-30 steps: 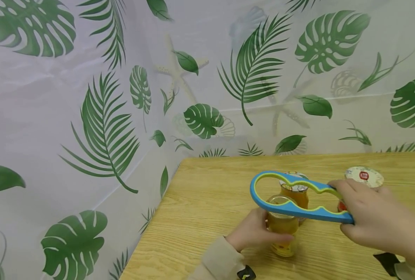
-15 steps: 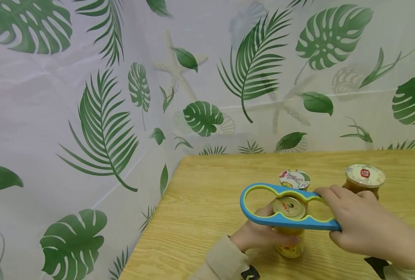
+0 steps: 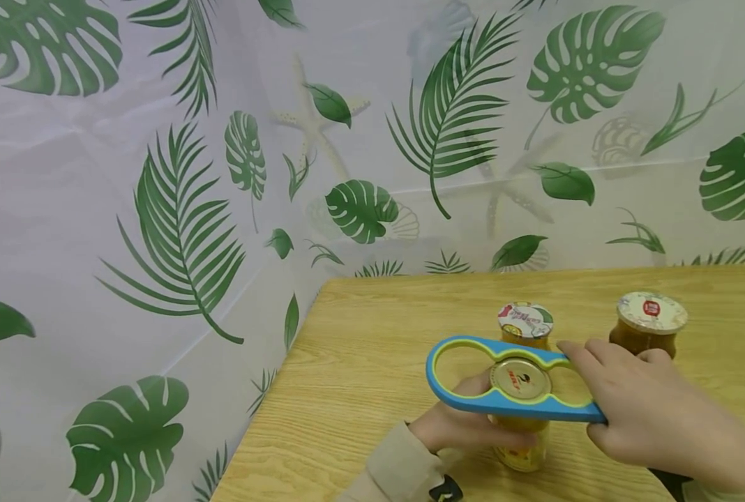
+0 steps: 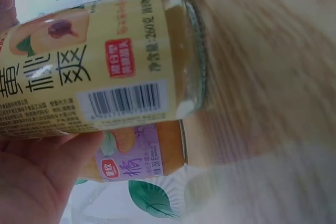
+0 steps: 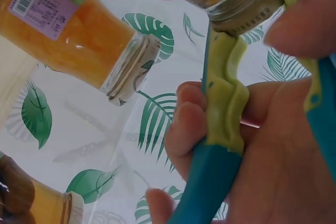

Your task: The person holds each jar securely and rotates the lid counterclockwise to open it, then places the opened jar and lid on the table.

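Well: smooth blue tool (image 3: pixel 498 404), scalloped yellow lining (image 5: pixel 223 103) around a metal lid (image 3: pixel 521 378); glass jar (image 3: pixel 521 458) over wood-grained table (image 3: pixel 347 348). Your right grip (image 3: pixel 642 404) clasps the tool's end, your left grip (image 3: pixel 454 423) the jar.

A purple-labelled orange jar (image 5: pixel 73 35) and a pale-lidded brown jar (image 3: pixel 649 325) stand apart on the wood-grained desk (image 3: pixel 341 348) before a white, leaf-printed sheet (image 3: pixel 360 56).

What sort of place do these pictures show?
Perhaps an indoor corner made up for demonstrations: creased leaf-print sheets line two sides of a wood-grain table with three jars.
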Demonstrator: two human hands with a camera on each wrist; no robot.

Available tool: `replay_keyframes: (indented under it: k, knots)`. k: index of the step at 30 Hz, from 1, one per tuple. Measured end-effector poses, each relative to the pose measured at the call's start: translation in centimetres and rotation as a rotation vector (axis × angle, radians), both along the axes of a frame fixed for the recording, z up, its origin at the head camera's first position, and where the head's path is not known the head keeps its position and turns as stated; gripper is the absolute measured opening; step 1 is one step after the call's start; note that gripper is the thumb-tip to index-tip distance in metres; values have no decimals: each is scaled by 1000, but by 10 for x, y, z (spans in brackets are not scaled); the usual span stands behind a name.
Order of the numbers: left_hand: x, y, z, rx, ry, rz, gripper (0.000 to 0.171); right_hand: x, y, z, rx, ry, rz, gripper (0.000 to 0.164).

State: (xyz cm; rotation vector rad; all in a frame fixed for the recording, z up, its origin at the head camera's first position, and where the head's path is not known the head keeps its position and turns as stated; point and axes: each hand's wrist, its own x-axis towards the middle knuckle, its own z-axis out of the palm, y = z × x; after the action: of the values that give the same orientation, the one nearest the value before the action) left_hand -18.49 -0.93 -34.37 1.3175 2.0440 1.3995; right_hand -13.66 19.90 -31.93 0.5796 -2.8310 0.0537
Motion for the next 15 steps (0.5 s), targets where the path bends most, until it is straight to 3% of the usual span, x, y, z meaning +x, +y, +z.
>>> replay_keyframes:
  k: [8,13,15]
  knots:
    - [3,2,3,-5,26,-1,62,3,-2,1,5,-20,-10,68]
    - [9,7,3,21,46,68,67,1,-2,0,2,-5,-1,67]
    - [12,9,1,45,3,116,67,1,-2,0,4,11,6,65]
